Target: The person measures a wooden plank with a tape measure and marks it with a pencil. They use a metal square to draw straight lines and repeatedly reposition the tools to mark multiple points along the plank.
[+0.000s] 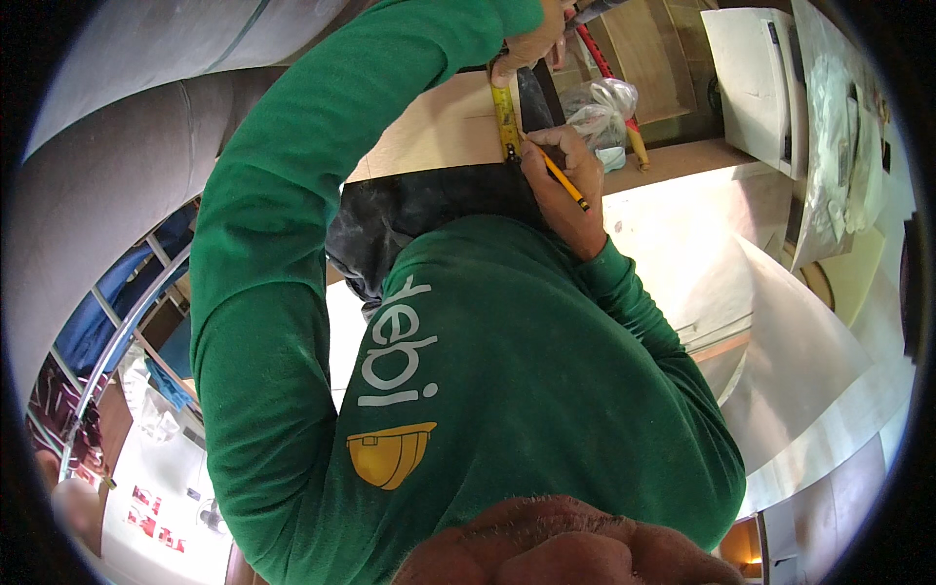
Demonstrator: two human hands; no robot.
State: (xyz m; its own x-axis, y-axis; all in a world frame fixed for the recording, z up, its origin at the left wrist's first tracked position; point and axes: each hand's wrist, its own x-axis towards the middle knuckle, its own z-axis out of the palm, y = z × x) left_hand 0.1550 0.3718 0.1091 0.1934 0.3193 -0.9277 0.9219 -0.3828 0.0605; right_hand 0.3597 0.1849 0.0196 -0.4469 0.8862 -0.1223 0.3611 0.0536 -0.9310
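Observation:
Near the top, my left hand (517, 54) pinches a yellow tape measure (503, 112), whose marked blade lies down across the pale wooden board (429, 127). The upper part of that hand is cut off by the frame. My right hand (570, 200) grips a yellow pencil (559, 173) beside the tape's lower end, at the board's edge. Dark cloth (429, 200) shows between the board and my green-sleeved body. Just right of the tape are a crumpled clear plastic bag (600, 107) and a long red tool handle with a pale wooden end (639, 151).
A wooden ledge (673, 151) runs along the right, with white panels (751, 83) and plastic wrapping (834, 146) beyond. Large curved grey sheets (107, 88) fill the upper left. Metal rails (146, 312) with blue material are at far left.

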